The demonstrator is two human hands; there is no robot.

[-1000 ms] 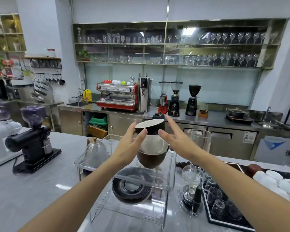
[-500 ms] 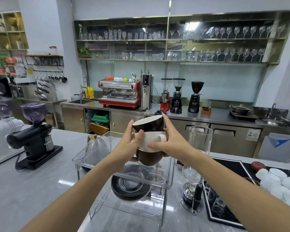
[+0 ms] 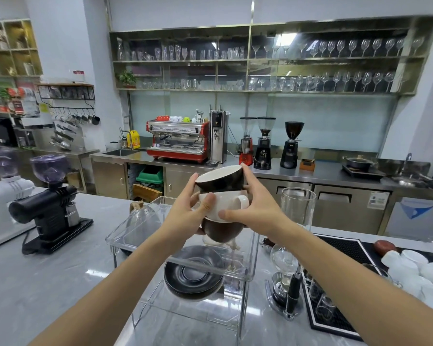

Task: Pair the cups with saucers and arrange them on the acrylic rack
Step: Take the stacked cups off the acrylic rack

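A stack of cups is held above the clear acrylic rack [image 3: 125,242]: a dark cup with a white inside [image 3: 220,179] on top, a white cup [image 3: 225,204] in the middle, a dark brown cup [image 3: 221,229] at the bottom. My left hand [image 3: 188,211] grips the stack from the left, thumb on the white cup. My right hand [image 3: 256,208] grips it from the right, fingers reaching the top cup. A pile of dark saucers [image 3: 193,273] lies on the rack's lower shelf, under the stack.
A black grinder [image 3: 48,206] and a white machine [image 3: 3,203] stand at the left of the grey counter. A glass siphon brewer [image 3: 291,248] stands right of the rack. A black mat [image 3: 340,283] holds small glasses, with white cups [image 3: 420,273] at the far right.
My hands were open around the cups a second ago; both have closed on the stack, which now sits slightly higher and includes the white cup between the dark ones.
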